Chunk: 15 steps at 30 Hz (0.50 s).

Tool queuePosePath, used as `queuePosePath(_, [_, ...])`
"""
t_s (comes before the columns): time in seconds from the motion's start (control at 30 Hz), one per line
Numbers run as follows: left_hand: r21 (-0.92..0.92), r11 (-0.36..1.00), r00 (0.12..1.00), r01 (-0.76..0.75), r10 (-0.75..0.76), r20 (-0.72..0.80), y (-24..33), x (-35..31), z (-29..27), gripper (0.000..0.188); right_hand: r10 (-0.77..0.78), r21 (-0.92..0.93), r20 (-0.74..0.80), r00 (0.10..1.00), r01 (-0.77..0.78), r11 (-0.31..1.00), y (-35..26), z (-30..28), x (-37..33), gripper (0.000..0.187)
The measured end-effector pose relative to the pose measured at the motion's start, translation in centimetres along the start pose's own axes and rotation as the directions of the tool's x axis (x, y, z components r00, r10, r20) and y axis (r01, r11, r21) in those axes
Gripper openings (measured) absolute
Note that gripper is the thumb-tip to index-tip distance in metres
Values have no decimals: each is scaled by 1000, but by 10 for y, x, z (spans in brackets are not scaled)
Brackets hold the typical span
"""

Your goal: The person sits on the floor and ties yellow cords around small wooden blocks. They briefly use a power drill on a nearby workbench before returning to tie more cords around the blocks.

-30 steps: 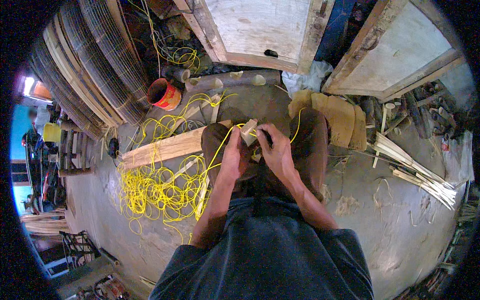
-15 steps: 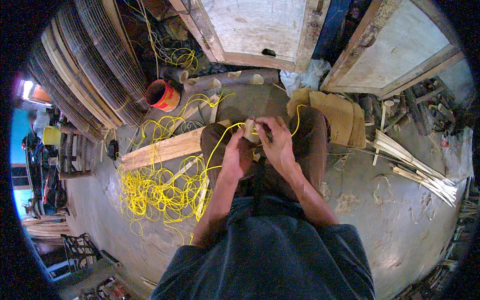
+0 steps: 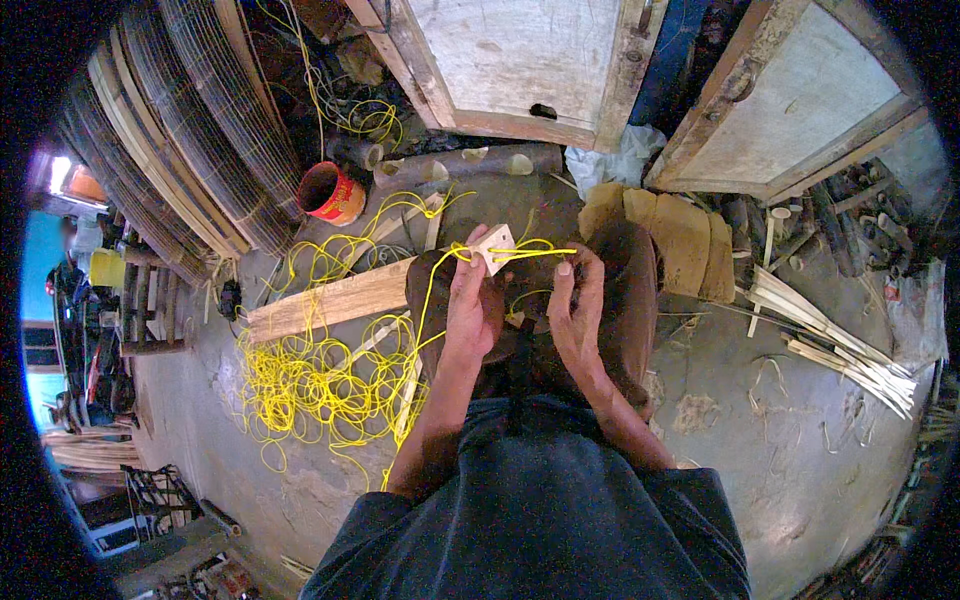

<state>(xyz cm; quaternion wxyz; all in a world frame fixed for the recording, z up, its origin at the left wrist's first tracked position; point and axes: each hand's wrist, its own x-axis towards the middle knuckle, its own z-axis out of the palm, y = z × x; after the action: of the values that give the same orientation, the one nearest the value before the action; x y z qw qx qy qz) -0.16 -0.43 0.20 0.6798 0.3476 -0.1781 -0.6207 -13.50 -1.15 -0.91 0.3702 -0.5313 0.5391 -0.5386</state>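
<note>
- A small pale wooden piece (image 3: 497, 246), flat with a pointed outline, sits above the person's knees, near the middle of the view, just in front of a grey wooden door (image 3: 520, 60).
- The left hand (image 3: 473, 300) is closed around the lower end of that piece, thumb and fingers pinching it so its tip points up and away.
- A yellow cord (image 3: 530, 253) crosses the piece and stretches taut to the right hand (image 3: 577, 310), whose thumb and forefinger are pinched on the cord; the other fingers curl loosely.
- From the left hand the cord drops down and left into a loose yellow tangle (image 3: 320, 385) spread over the concrete floor (image 3: 780, 440).
- A long wooden plank (image 3: 325, 303) lies on the floor under part of the tangle, touching the person's left knee.
- A red bucket (image 3: 330, 192) stands beyond the plank, beside stacked woven bamboo panels (image 3: 190, 140).
- Well apart on the right, a bundle of pale bamboo strips (image 3: 830, 340) lies on the floor.
</note>
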Motion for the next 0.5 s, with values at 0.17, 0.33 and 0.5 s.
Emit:
queuePosePath(0.17, [-61,998,997,-33,38,69,1,-3,-4,46,-227,-165,-147,963,202,965,-10,-3,-5,23])
queuePosePath(0.33, [-88,996,1000,-2,2,0,-2,-3,-5,46,48,62,270,962,-67,996,0,10,-18,23])
queuePosePath(0.5, [-7,1000,999,-2,2,44,-8,-9,-6,46,122,162,210,970,-157,974,-10,25,-5,29])
